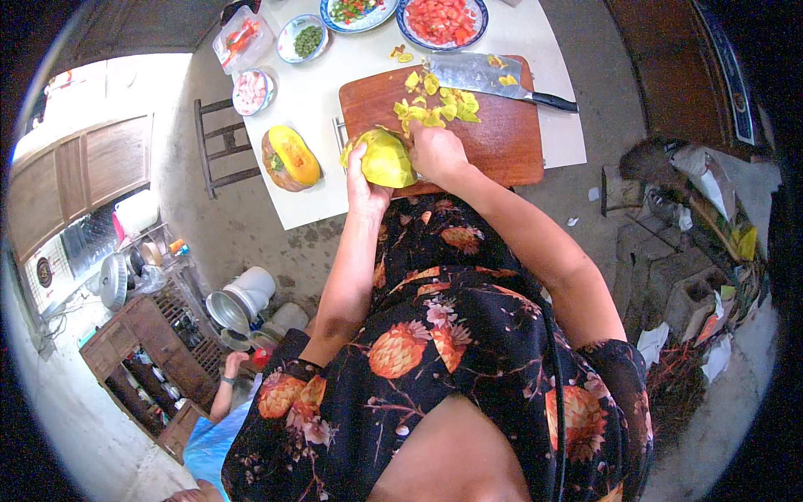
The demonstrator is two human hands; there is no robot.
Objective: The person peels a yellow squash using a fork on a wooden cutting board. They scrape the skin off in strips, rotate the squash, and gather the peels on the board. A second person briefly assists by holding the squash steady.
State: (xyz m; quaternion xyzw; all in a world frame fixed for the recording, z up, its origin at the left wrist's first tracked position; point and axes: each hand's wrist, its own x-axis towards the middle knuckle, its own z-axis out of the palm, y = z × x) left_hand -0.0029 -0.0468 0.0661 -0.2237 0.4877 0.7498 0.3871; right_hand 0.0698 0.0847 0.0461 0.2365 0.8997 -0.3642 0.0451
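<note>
Our left hand (365, 180) grips a peeled yellow-green squash piece (387, 158), fingers curled around it. Our right hand (435, 151) closes against its top, above the brown wooden cutting board (493, 134).

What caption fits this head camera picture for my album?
Both hands, left hand and right hand, hold a yellow squash piece over a wooden cutting board strewn with peelings.
</note>
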